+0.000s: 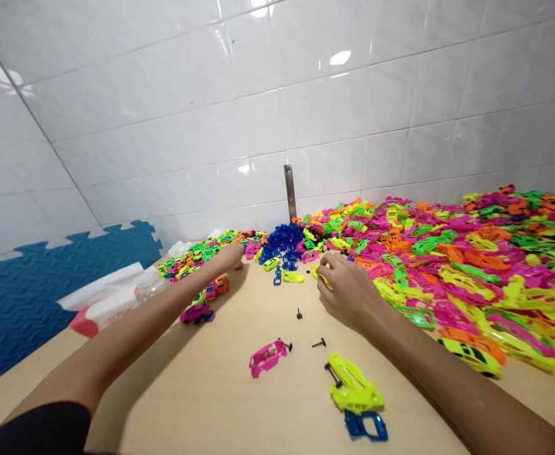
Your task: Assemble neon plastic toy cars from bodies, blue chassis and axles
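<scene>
My left hand [234, 256] reaches to the back left, beside a heap of small finished-looking toy cars [206, 253]; its fingers are turned away and hidden. My right hand [341, 284] rests low over the table with fingers curled at a yellow toy car body [315, 272], partly covered by them. Between the hands lie a yellow car [271, 264], another yellow car body [293, 277] and a small blue piece [277, 275]. Closer to me are a pink car body [268, 357], black wheel axles [319, 343], a yellow-green car body [353, 382] and a blue window part [366, 426].
A pile of blue parts [284, 240] sits at the back, with a metal strip [290, 193] upright behind it. Bright car bodies [447, 265] heap along the right. Assembled cars [197, 312], a tissue pack [111, 309] and blue foam mats [45, 291] are at left. White tiles [324, 139] line the wall.
</scene>
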`<state>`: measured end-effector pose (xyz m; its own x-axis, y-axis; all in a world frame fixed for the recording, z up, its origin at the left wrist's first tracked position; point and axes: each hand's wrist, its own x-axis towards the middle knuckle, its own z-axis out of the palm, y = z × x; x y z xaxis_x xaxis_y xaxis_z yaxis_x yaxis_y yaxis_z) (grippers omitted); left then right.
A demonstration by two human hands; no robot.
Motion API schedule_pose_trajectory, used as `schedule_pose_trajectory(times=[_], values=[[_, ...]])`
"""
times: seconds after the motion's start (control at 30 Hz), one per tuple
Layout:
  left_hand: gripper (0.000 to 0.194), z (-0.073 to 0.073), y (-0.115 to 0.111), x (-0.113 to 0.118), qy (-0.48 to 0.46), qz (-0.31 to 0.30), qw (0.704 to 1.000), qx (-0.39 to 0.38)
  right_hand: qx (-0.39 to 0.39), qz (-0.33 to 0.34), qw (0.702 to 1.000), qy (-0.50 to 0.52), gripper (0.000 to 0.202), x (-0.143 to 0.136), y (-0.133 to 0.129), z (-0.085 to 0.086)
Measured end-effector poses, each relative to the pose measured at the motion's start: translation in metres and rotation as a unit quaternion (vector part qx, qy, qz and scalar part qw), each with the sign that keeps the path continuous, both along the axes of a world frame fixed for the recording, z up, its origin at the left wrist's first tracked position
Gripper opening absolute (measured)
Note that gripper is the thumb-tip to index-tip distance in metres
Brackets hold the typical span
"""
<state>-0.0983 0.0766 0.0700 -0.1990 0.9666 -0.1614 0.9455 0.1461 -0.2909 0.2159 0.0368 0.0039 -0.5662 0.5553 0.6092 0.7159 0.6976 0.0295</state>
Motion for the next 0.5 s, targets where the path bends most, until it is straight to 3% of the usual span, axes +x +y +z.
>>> schedule_pose_trajectory(times=[0.1,0.23,0.33,0.5], values=[[0.038,0.011,0.007,-0.015,-0.006,0.031,0.999,-0.031,0.004,-0.002,1.000,0.002,0.018,-0.001,-0.001,0.002],[0.035,0.005,0.011,-0.010,-0.023,0.025,0.995,-0.089,0.012,0.007,1.000,0.011,0.020,-0.002,0.001,0.000],[0.037,-0.001,0.015,-0.006,-0.015,0.038,0.995,-0.089,0.010,0.011,1.000,-0.004,0.021,-0.002,0.005,-0.005],[0.036,0.008,0.021,-0.023,-0.032,0.082,0.992,-0.088,-0.006,0.003,1.000,-0.005,0.022,0.002,0.008,-0.005]])
